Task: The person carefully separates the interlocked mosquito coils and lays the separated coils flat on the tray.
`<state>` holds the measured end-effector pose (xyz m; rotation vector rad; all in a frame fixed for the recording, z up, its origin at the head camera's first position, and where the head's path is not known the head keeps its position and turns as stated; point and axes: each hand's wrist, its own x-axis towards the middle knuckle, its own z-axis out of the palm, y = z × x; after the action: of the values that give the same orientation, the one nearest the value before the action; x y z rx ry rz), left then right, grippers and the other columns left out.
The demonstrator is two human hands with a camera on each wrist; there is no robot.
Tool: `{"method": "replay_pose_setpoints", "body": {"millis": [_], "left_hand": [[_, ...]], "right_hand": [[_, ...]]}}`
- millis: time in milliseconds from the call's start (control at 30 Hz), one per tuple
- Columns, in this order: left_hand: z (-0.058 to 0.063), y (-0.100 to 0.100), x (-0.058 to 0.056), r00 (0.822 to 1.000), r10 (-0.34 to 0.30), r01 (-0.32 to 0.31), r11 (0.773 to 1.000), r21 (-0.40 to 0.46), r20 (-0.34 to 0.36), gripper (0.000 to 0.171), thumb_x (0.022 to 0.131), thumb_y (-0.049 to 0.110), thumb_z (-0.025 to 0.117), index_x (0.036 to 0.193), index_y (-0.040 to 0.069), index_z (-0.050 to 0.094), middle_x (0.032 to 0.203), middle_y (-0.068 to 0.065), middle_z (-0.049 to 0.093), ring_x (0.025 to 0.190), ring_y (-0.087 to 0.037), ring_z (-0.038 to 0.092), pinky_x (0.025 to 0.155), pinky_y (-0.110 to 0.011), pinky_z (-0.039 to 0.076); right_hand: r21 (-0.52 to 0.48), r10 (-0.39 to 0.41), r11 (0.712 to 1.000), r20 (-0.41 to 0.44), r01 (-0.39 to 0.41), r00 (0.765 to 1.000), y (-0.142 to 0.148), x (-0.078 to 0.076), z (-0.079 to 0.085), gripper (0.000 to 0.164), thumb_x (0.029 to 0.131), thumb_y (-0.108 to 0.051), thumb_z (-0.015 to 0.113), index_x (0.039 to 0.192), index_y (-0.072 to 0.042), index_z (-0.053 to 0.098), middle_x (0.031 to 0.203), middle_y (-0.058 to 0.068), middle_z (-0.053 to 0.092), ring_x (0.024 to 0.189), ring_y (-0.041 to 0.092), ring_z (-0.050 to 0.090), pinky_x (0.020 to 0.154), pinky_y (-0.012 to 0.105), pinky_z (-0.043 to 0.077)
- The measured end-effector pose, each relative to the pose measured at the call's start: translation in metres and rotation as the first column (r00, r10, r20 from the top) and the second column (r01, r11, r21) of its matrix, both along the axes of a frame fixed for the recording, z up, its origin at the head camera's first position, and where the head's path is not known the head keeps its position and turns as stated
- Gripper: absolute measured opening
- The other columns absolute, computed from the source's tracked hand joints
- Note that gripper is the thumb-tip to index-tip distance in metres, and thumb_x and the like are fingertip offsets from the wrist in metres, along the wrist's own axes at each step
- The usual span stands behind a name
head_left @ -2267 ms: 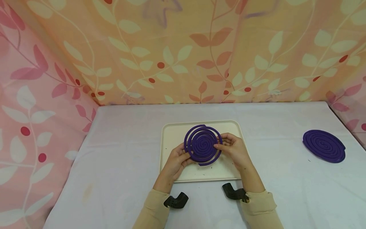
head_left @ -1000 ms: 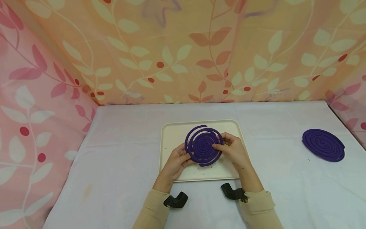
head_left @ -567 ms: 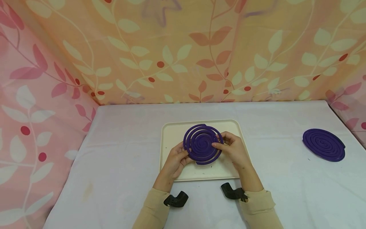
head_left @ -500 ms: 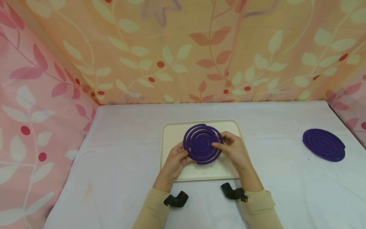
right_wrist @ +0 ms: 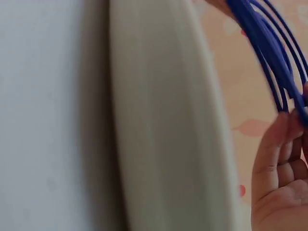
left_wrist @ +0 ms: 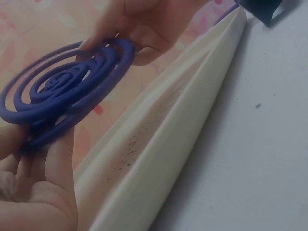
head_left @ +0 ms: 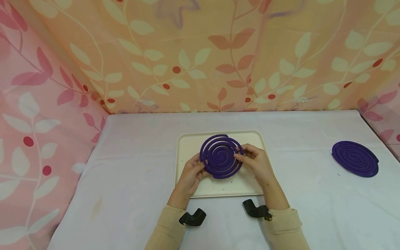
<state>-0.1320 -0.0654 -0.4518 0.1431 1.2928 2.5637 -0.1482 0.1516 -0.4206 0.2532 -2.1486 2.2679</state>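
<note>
A purple mosquito coil point(head_left: 221, 156) is held up over the cream tray, its rings spread with gaps between them. My left hand point(head_left: 190, 177) pinches its left rim, thumb in front and fingers behind. On the opposite rim, my right hand point(head_left: 259, 166) grips with the thumb laid over the rings. The left wrist view shows the coil point(left_wrist: 89, 103) tilted, its rings standing at different heights, between both hands. In the right wrist view the coil point(right_wrist: 269, 48) appears nearly edge-on, above the fingers of my right hand point(right_wrist: 279, 187).
The cream tray point(head_left: 187, 147) lies on the white-covered table point(head_left: 134, 163), with dark crumbs point(left_wrist: 132, 154) in it. Another purple mosquito coil point(head_left: 355, 158), tightly wound, lies far right. Black wrist mounts point(head_left: 192, 217) jut inward from the sleeves. Patterned cloth point(head_left: 187, 52) walls the back and sides.
The mosquito coil's inner rings have loosened, with gaps now showing nearer its centre. It has tilted and shifted slightly up and left. Both hands keep hold at its sides.
</note>
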Motion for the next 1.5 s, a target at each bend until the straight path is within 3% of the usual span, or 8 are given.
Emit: {"method": "replay_pose_setpoints", "body": {"millis": [100, 267, 433, 533, 633, 767, 900, 1500], "left_hand": [[0.001, -0.001, 0.001, 1.0, 0.007, -0.007, 1.0, 0.007, -0.015, 0.029, 0.098, -0.005, 0.039, 0.126, -0.006, 0.047, 0.098, -0.005, 0.068, 0.086, -0.013, 0.066, 0.075, -0.026, 0.055], [0.001, -0.002, 0.003, 0.999, -0.026, 0.028, 0.998, 0.055, -0.038, 0.024, 0.1, 0.002, 0.038, 0.114, 0.008, 0.057, 0.098, -0.003, 0.067, 0.086, -0.013, 0.065, 0.074, -0.027, 0.055], [0.0, -0.002, 0.003, 0.992, -0.105, 0.109, 0.992, 0.056, -0.075, 0.031, 0.097, -0.003, 0.04, 0.127, -0.001, 0.048, 0.108, -0.005, 0.065, 0.094, -0.016, 0.064, 0.082, -0.031, 0.054], [-0.001, -0.001, 0.003, 0.99, -0.117, 0.12, 0.992, 0.039, -0.083, 0.041, 0.095, -0.009, 0.039, 0.135, -0.006, 0.038, 0.111, -0.005, 0.063, 0.096, -0.016, 0.063, 0.084, -0.031, 0.053], [0.0, 0.0, 0.003, 0.993, -0.094, 0.095, 0.995, 0.015, -0.072, 0.046, 0.093, -0.011, 0.039, 0.139, -0.006, 0.033, 0.109, -0.003, 0.062, 0.094, -0.014, 0.063, 0.082, -0.03, 0.054], [0.0, 0.001, 0.003, 0.999, -0.02, 0.019, 1.0, -0.018, -0.035, 0.045, 0.094, -0.01, 0.042, 0.138, -0.004, 0.036, 0.103, -0.001, 0.064, 0.086, -0.011, 0.062, 0.078, -0.026, 0.054], [0.001, 0.002, 0.003, 0.999, 0.038, -0.039, 0.999, -0.031, -0.009, 0.041, 0.095, -0.005, 0.045, 0.136, -0.005, 0.039, 0.1, 0.001, 0.065, 0.084, -0.01, 0.063, 0.077, -0.024, 0.053], [0.002, 0.001, 0.001, 0.997, 0.077, -0.076, 0.997, -0.022, 0.015, 0.04, 0.096, -0.007, 0.04, 0.136, -0.008, 0.037, 0.097, -0.003, 0.068, 0.085, -0.013, 0.066, 0.075, -0.026, 0.055]], "right_hand": [[-0.013, 0.018, 1.0, 0.047, -0.018, 0.999, 0.0, 0.0, 0.001, 0.011, 0.08, 0.011, 0.065, 0.09, 0.008, 0.062, 0.076, -0.003, 0.062, 0.069, 0.005, 0.058, 0.061, 0.019, 0.052], [-0.096, 0.022, 0.995, 0.143, -0.008, 0.989, -0.001, -0.001, 0.001, 0.014, 0.084, 0.01, 0.062, 0.085, -0.004, 0.065, 0.075, -0.001, 0.062, 0.064, 0.008, 0.062, 0.059, 0.024, 0.055], [-0.197, 0.007, 0.98, 0.216, 0.037, 0.976, -0.002, 0.0, 0.001, 0.019, 0.087, 0.007, 0.059, 0.081, -0.009, 0.065, 0.072, -0.001, 0.063, 0.061, 0.008, 0.06, 0.055, 0.021, 0.053], [-0.239, 0.02, 0.97, 0.24, 0.039, 0.971, -0.004, 0.001, 0.001, 0.021, 0.088, 0.007, 0.059, 0.08, -0.011, 0.066, 0.072, 0.0, 0.064, 0.062, 0.008, 0.061, 0.056, 0.02, 0.053], [-0.256, 0.046, 0.966, 0.247, 0.02, 0.968, -0.007, 0.001, 0.0, 0.018, 0.088, 0.006, 0.06, 0.08, -0.009, 0.065, 0.073, 0.0, 0.065, 0.063, 0.009, 0.063, 0.058, 0.021, 0.054], [-0.223, 0.096, 0.974, 0.22, -0.046, 0.971, -0.011, 0.002, -0.001, 0.011, 0.087, 0.006, 0.061, 0.083, -0.004, 0.064, 0.077, 0.001, 0.068, 0.069, 0.011, 0.066, 0.063, 0.026, 0.057], [-0.189, 0.128, 0.978, 0.207, -0.088, 0.97, -0.012, 0.002, -0.002, 0.014, 0.088, 0.007, 0.059, 0.083, -0.007, 0.062, 0.079, 0.002, 0.069, 0.072, 0.013, 0.067, 0.067, 0.031, 0.057], [-0.195, 0.117, 0.978, 0.211, -0.075, 0.971, -0.011, 0.002, -0.001, 0.013, 0.088, 0.007, 0.059, 0.088, -0.006, 0.064, 0.081, 0.002, 0.071, 0.073, 0.014, 0.068, 0.066, 0.028, 0.057]]}}
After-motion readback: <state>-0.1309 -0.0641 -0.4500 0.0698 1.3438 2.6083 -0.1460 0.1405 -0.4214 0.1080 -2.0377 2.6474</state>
